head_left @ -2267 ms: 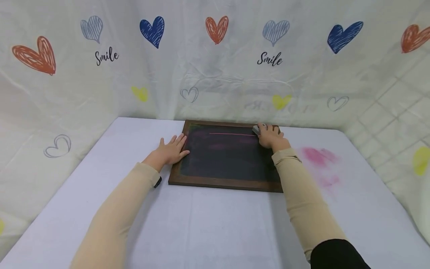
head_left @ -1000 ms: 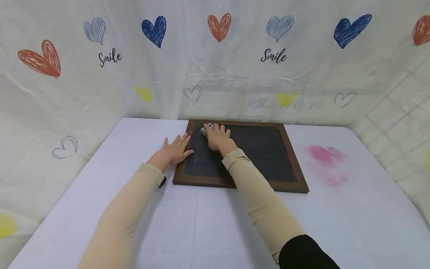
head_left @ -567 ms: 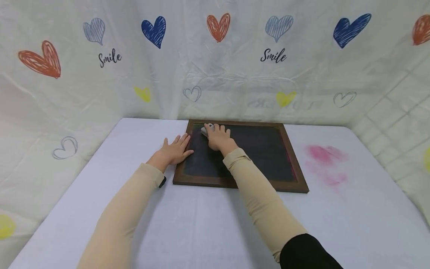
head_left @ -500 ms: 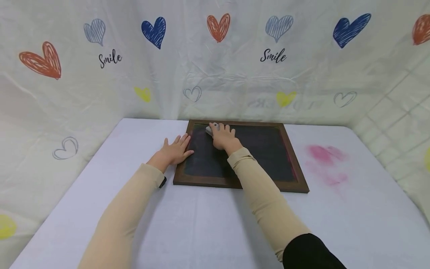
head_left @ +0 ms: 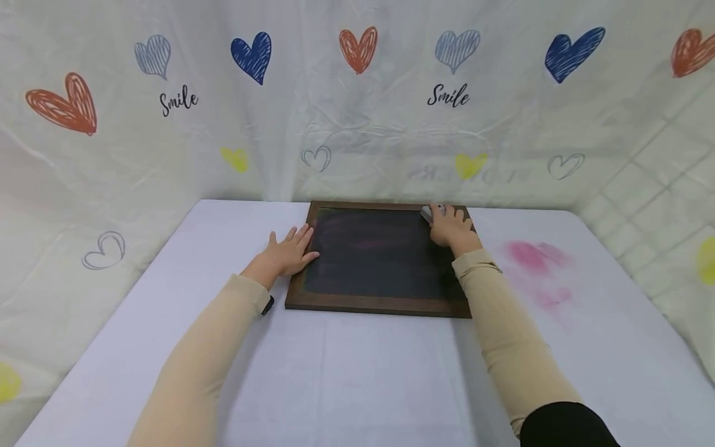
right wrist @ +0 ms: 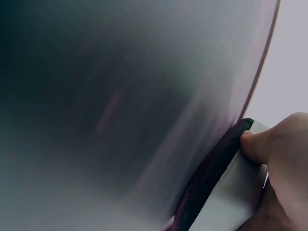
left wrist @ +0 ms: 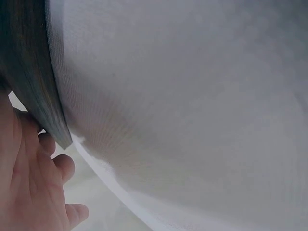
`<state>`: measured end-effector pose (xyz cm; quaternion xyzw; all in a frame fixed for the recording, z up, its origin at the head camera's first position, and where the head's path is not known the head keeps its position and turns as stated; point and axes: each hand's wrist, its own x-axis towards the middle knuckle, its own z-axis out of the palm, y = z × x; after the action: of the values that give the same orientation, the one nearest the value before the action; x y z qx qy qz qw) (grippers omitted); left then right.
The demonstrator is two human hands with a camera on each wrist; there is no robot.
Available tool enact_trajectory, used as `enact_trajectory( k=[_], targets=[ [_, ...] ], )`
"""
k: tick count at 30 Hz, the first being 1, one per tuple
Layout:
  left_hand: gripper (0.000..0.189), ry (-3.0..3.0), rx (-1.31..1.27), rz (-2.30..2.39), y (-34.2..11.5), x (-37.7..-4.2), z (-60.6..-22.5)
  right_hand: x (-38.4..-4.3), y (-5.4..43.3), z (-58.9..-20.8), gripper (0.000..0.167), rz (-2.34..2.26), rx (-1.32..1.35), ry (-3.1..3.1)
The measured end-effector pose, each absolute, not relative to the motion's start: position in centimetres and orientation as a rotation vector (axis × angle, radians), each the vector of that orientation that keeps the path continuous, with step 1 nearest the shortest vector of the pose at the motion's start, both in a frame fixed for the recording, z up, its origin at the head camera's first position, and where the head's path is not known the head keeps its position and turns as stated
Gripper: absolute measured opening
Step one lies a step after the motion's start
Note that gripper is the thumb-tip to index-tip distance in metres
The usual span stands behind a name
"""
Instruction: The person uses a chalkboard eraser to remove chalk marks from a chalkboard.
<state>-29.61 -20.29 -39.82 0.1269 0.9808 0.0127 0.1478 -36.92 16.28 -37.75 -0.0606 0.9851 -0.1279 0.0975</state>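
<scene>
A framed chalkboard (head_left: 368,267) lies flat at the back of the table, its dark surface faintly hazed with pink. My left hand (head_left: 282,251) rests with spread fingers on the board's left edge. In the left wrist view, the fingers of that left hand (left wrist: 33,187) lie along the wooden frame (left wrist: 33,67). At the board's top right corner, my right hand (head_left: 449,230) grips a grey chalkboard eraser (head_left: 426,214). Up close in the right wrist view, the eraser (right wrist: 236,185) has a dark pad pressed to the board, thumb on its side. A short pink streak (right wrist: 109,111) shows on the surface.
A white cloth covers the table (head_left: 357,372), with pink chalk smears (head_left: 533,257) to the right of the board. Behind it hangs a white curtain (head_left: 391,112) printed with hearts and "Smile".
My right hand swept the eraser left along the board's top, then back to the top right corner. The pink line seen there earlier is gone. My left hand stays in place.
</scene>
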Motion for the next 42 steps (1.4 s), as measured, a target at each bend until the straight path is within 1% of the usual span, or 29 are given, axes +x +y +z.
enact_trajectory(
  k=[4, 8, 11, 16, 20, 26, 30, 34, 38, 42],
  targets=[
    [0.076, 2.824, 0.36, 0.032, -20.2, -29.6, -39.7, -36.7, 17.8, -37.3, 0.059, -0.388, -0.158, 2.9],
    [0.076, 2.817, 0.366, 0.041, -20.1, -29.6, -39.7, -36.5, 17.6, -37.1, 0.062, -0.38, -0.162, 2.86],
    [0.076, 2.814, 0.368, 0.044, -20.2, -29.7, -39.7, -36.3, 16.6, -37.1, 0.062, -0.355, -0.224, 2.846],
    [0.076, 2.824, 0.355, 0.034, -20.4, -29.6, -39.9, -35.4, 13.2, -37.1, 0.062, -0.258, -0.434, 2.836],
    [0.076, 2.822, 0.359, 0.043, -20.4, -29.6, -39.9, -33.7, 9.4, -37.2, 0.063, -0.133, -0.575, 2.813],
    [0.076, 2.824, 0.357, 0.033, -20.2, -29.7, -39.9, -29.8, 3.9, -37.5, 0.064, 0.009, -0.817, 2.735],
    [0.075, 2.829, 0.363, 0.033, -20.1, -29.9, -40.0, -27.4, 2.3, -37.1, 0.066, 0.046, -0.976, 2.651],
    [0.075, 2.832, 0.354, 0.019, -20.2, -29.9, -40.1, -26.1, 2.2, -36.6, 0.066, 0.064, -1.11, 2.609],
    [0.075, 2.833, 0.355, 0.029, -20.2, -29.8, -40.1, -26.6, 2.9, -36.5, 0.065, 0.083, -1.126, 2.622],
    [0.076, 2.824, 0.358, 0.049, -20.1, -29.6, -39.9, -29.1, 5.1, -36.9, 0.065, 0.052, -0.983, 2.671]
  ],
)
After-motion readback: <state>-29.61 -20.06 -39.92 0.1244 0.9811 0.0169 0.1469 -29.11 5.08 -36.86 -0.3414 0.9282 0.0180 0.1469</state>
